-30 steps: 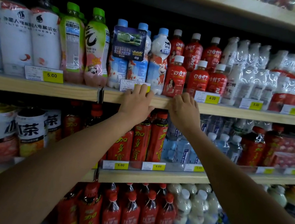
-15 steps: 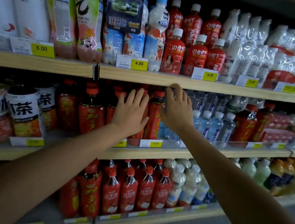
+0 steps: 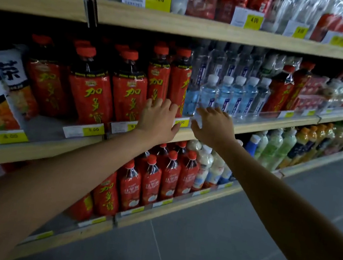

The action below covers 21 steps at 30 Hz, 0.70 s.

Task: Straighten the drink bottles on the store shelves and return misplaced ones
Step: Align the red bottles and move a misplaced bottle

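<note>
Red-labelled tea bottles (image 3: 178, 87) are standing at the front of the middle shelf (image 3: 274, 126), and I am reaching my left hand (image 3: 156, 121) toward the base of the rightmost one, fingers spread and holding nothing, probably so I can nudge it square with its row. My right hand (image 3: 213, 127) is hovering just beside it, also spread and empty, in front of the small clear water bottles (image 3: 208, 95), likely ready to steady them where the two kinds meet. Both palms are facing the shelf, which suits pushing rather than lifting. Further right, two more red tea bottles (image 3: 279, 91) are sitting past the water bottles, and I am judging they may be misplaced. Yellow price tags (image 3: 181, 122) are lining the shelf edge under my hands.
</note>
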{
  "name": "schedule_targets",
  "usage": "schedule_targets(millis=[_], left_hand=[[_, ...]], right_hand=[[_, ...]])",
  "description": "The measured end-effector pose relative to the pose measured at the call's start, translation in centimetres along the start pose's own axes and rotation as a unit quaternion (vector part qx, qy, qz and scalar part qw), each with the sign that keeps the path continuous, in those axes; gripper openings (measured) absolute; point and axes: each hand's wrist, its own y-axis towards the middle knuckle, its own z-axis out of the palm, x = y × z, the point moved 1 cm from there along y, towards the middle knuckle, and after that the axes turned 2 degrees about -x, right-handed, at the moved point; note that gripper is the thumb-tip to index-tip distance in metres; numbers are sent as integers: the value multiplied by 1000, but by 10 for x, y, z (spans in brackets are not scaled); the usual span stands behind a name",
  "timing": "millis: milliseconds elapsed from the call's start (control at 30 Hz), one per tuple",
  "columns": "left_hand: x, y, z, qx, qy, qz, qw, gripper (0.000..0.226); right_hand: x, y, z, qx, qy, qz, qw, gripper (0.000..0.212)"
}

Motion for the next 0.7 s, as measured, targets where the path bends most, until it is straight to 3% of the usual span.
schedule_targets(millis=[400, 700], left_hand=[[8, 1, 2, -11, -23, 64, 998, 48], [-49, 42, 2, 13, -17, 79, 997, 51]], right_hand=[[9, -9, -11, 27, -18, 44, 998, 45], [-66, -23, -14, 5, -23, 73, 997, 43]])
